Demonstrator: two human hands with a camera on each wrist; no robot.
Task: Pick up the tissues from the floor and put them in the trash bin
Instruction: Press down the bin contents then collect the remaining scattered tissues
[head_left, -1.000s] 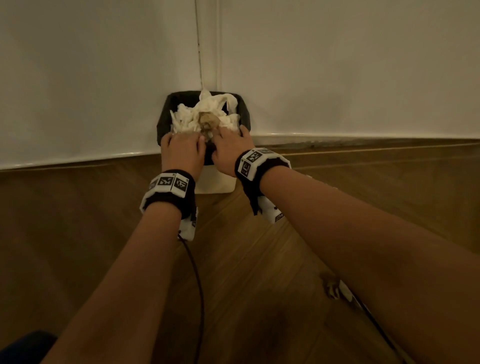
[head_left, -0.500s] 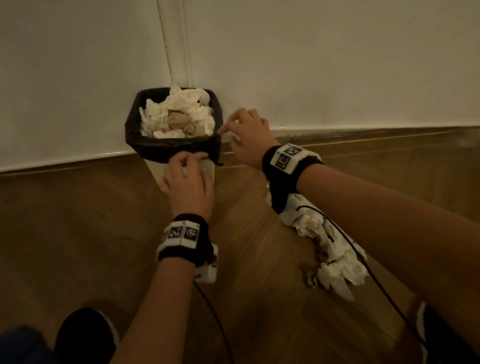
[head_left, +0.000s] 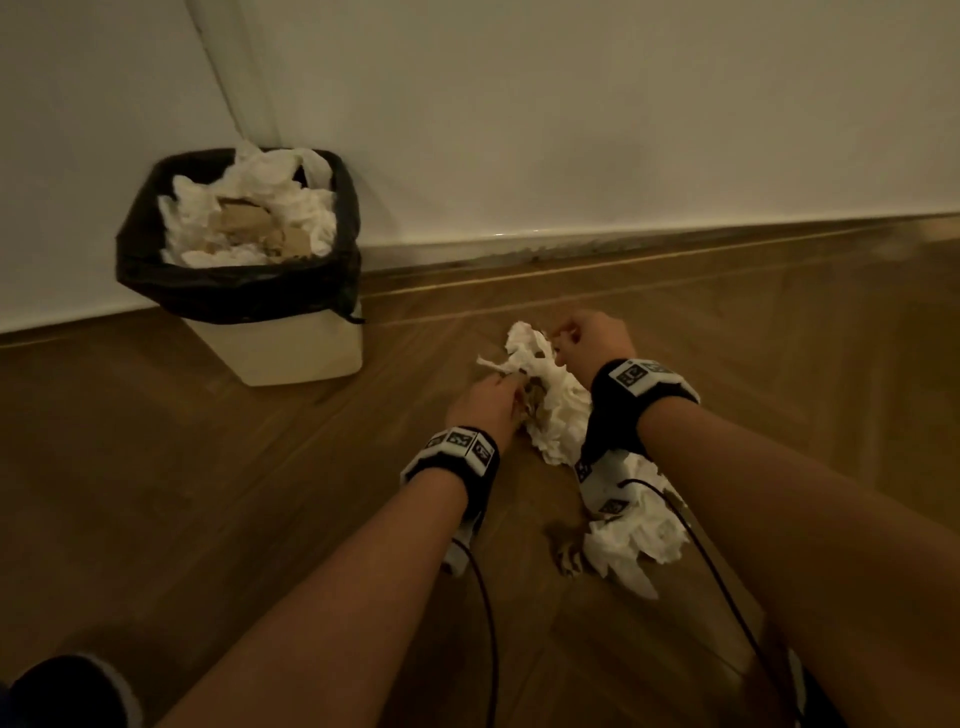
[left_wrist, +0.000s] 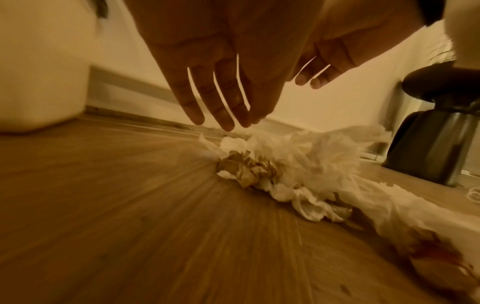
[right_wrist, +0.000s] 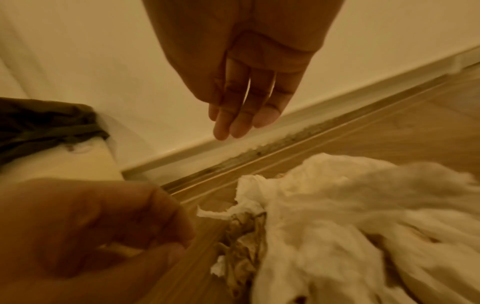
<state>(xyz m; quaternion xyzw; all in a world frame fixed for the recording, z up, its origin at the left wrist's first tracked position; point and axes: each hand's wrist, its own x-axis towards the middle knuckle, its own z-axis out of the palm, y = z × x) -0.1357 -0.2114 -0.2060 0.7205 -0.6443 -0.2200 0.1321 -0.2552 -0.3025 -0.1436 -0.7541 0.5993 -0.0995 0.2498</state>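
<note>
The white trash bin (head_left: 291, 348) with a black liner stands in the wall corner, heaped with white and brown tissues (head_left: 249, 218). A long pile of crumpled tissues (head_left: 553, 405) lies on the wooden floor to its right, with a second clump (head_left: 636, 535) under my right forearm. My left hand (head_left: 488, 400) hovers at the pile's left edge, its fingers (left_wrist: 223, 115) straight and just above the paper (left_wrist: 298, 162). My right hand (head_left: 589, 338) hangs over the pile's far end, fingers (right_wrist: 239, 119) straight and empty. Neither hand holds anything.
White walls with a skirting board (head_left: 623, 244) run close behind the pile. A dark metal container (left_wrist: 436, 148) stands on the floor beyond the tissues in the left wrist view. Wrist-camera cables (head_left: 488, 623) trail along the floor under my arms.
Both hands have left the bin's rim and come down to the right, over the floor pile. The tissues they pressed stay in the bin.
</note>
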